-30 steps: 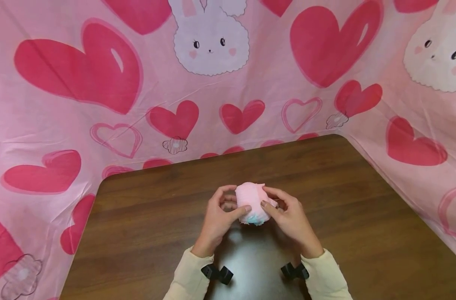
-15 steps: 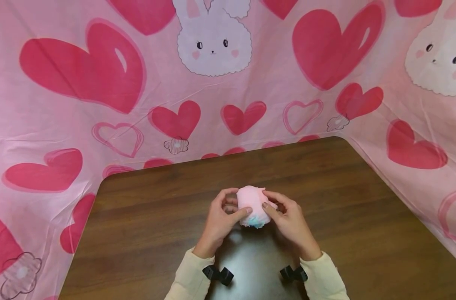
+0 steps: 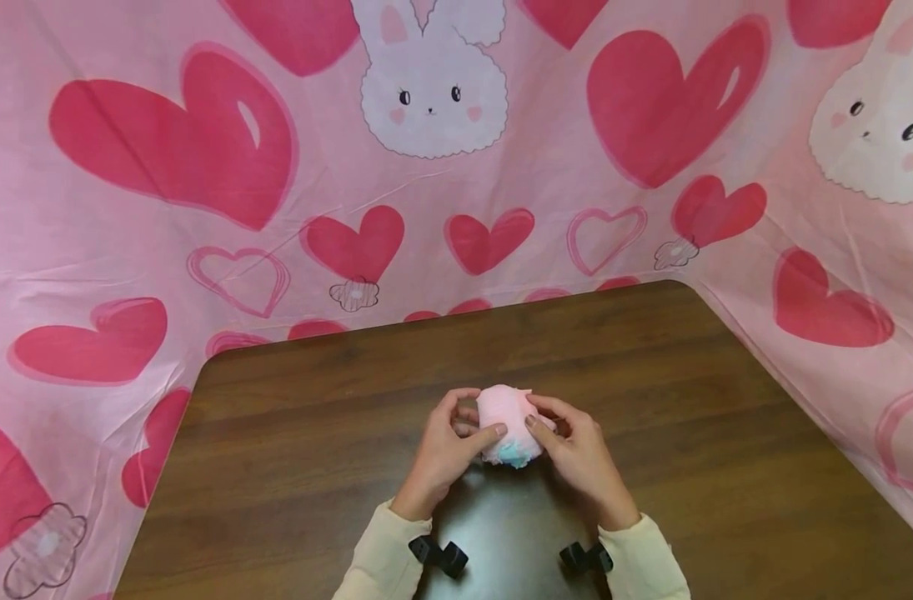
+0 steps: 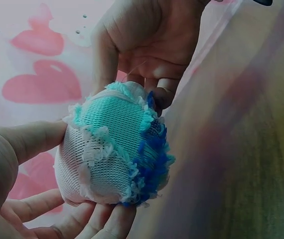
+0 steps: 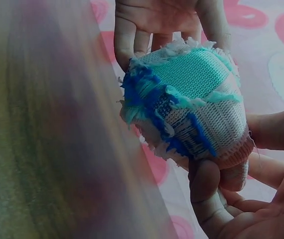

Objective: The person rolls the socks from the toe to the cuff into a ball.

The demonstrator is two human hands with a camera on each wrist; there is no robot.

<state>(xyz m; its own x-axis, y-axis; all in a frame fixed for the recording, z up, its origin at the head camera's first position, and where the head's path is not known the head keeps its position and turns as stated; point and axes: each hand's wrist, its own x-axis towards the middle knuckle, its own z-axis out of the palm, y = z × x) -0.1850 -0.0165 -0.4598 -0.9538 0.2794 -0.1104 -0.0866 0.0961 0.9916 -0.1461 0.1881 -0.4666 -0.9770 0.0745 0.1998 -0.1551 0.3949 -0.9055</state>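
A balled-up sock (image 3: 504,417), pink above with a turquoise patch low down, is held between both hands over the table. My left hand (image 3: 444,446) grips its left side, the thumb on the near face. On the right side, my right hand (image 3: 579,450) pinches it between thumb and fingers. Seen from the left wrist, the underside of the sock (image 4: 109,132) has turquoise, pale and dark blue knit with frayed threads. A ribbed edge and a small protruding end of the sock (image 5: 202,109) show by the right hand in the right wrist view.
The dark brown wooden table (image 3: 313,417) lies beneath the hands. A pink cloth (image 3: 546,167) with hearts and rabbits hangs behind and along both sides. Each sleeved wrist wears a black camera mount (image 3: 438,557).
Both hands and the sock have come slightly lower in the head view, toward the person. The background also shifts down a little as the head view tilts. The grip looks the same.
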